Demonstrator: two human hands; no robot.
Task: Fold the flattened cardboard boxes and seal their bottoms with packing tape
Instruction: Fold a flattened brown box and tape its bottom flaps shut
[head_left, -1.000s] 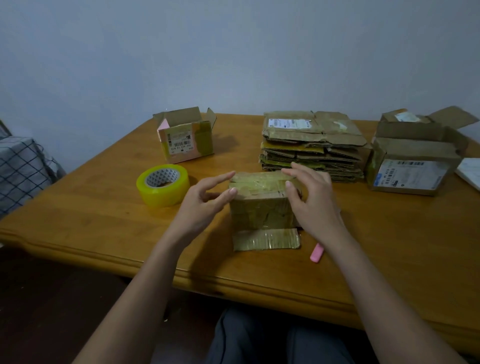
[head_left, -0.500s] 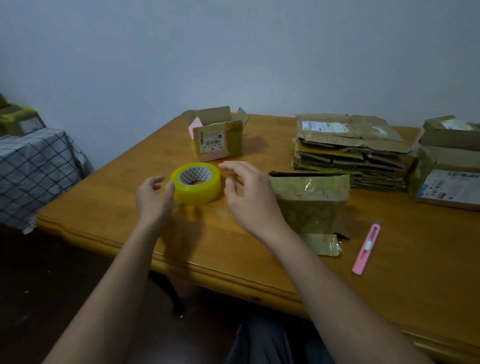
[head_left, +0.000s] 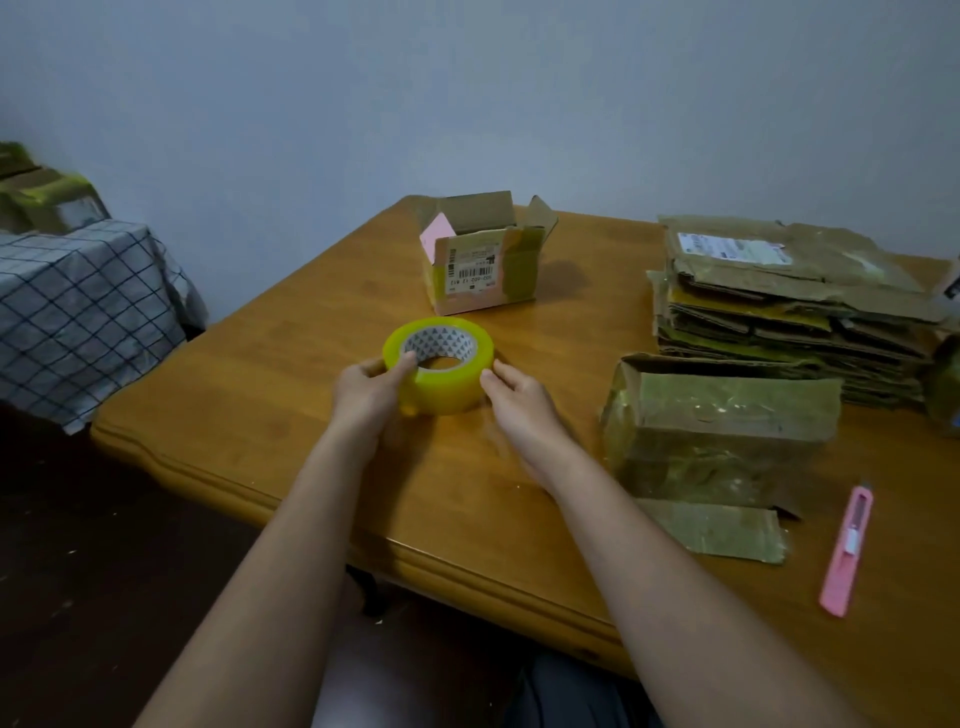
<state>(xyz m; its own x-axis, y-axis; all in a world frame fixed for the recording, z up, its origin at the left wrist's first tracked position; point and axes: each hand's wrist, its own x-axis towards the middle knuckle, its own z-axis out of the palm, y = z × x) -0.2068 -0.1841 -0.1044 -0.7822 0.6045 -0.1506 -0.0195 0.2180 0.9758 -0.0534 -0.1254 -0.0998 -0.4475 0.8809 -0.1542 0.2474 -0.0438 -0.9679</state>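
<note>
A yellow roll of packing tape lies flat on the wooden table. My left hand grips its left side, thumb hooked over the rim into the core. My right hand touches the roll's right side with its fingertips. The box I was folding stands to the right, wrapped in old greenish tape, one flap lying flat toward me. A stack of flattened cardboard boxes sits behind it.
An open small box with a barcode label stands behind the tape. A pink utility knife lies near the front edge at right. A checked cloth covers furniture left of the table.
Both hands left the folded box and moved left to the tape roll. My left hand now grips it and my right touches it. The camera view swung left.
</note>
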